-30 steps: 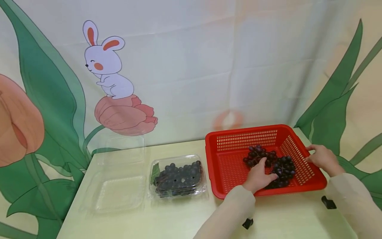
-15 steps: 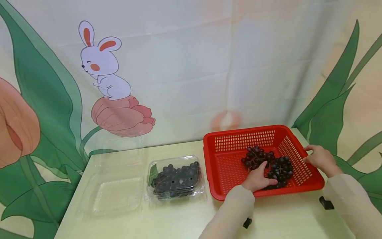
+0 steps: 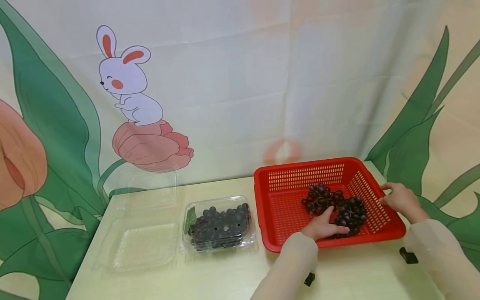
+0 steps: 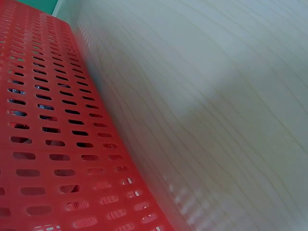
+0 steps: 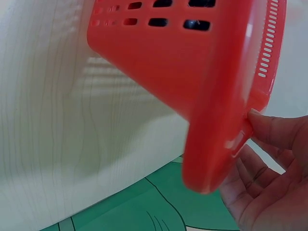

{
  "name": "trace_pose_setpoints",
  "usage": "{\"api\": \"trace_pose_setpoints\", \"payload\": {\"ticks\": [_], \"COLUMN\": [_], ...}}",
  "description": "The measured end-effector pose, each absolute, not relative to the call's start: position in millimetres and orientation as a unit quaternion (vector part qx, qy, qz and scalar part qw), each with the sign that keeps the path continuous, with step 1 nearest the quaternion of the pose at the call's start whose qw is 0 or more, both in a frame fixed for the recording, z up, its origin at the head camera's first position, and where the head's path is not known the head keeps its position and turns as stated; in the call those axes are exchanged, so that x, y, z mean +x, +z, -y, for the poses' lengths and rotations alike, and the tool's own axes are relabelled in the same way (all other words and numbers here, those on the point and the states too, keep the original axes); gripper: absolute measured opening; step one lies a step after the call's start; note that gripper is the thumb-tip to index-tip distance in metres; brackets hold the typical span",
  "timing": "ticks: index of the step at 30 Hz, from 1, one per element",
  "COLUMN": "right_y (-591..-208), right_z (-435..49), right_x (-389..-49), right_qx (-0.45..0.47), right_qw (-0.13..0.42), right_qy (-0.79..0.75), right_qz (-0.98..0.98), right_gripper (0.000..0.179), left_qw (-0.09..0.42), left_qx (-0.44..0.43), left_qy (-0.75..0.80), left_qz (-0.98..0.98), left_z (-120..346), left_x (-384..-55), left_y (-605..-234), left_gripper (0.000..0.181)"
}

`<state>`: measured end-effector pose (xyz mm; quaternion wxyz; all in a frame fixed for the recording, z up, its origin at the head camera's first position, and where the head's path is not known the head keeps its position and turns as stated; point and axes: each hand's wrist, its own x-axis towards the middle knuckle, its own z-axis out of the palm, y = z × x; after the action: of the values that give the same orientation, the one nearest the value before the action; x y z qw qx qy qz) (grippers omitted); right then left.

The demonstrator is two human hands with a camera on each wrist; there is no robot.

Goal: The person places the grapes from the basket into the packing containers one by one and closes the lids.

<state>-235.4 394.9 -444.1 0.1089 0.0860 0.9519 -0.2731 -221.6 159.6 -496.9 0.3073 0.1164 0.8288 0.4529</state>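
In the head view, a red plastic basket (image 3: 277, 208) stands on the table, holding a reddish bunch of grapes (image 3: 318, 200) and a darker bunch of grapes (image 3: 352, 214). My left hand (image 3: 320, 227) reaches over the near rim and touches the grapes, thumb and index finger spread straight; its other fingers are hidden. At the basket's right side, my right hand (image 3: 402, 201) grips the rim. The right wrist view shows its thumb (image 5: 274, 130) on top of the rim and its fingers below. Only the basket's slotted outer wall (image 4: 62, 120) and the table appear in the left wrist view.
Left of the basket sits a clear plastic clamshell box (image 3: 219, 225) with dark grapes and a green leaf inside. Farther left, another clear clamshell box (image 3: 146, 241) lies with its lid raised. A printed curtain (image 3: 225, 83) hangs behind the table (image 3: 210, 275).
The whole head view has shifted slightly, so everything appears a little farther left. Both hands keep their places at the grapes and the basket rim.
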Motion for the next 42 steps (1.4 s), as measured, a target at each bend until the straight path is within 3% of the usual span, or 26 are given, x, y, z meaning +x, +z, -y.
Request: {"api": "trace_pose_setpoints", "payload": {"ticks": [20, 32, 42], "right_y": [-445.7, -447.5, -447.0], "right_z": [-395.7, -397.0, -398.2], "right_x": [-235.5, -235.3, -235.5], "right_qx": [0.08, 0.077, 0.074], "right_qw": [0.104, 0.1, 0.092], "right_qy": [-0.27, -0.273, -0.264], "right_qz": [-0.954, -0.954, -0.957], "right_gripper": [0.046, 0.045, 0.046], "left_qw": [0.362, 0.365, 0.396], "left_qx": [0.151, 0.146, 0.165], "left_qy": [0.413, 0.398, 0.412], "left_qz": [-0.822, -0.829, -0.804], "left_z": [-161.4, -161.7, -162.5], "left_x": [-223.8, -223.0, -226.0], "left_y": [-503.0, -502.5, -500.9], "left_gripper": [0.075, 0.077, 0.065]}}
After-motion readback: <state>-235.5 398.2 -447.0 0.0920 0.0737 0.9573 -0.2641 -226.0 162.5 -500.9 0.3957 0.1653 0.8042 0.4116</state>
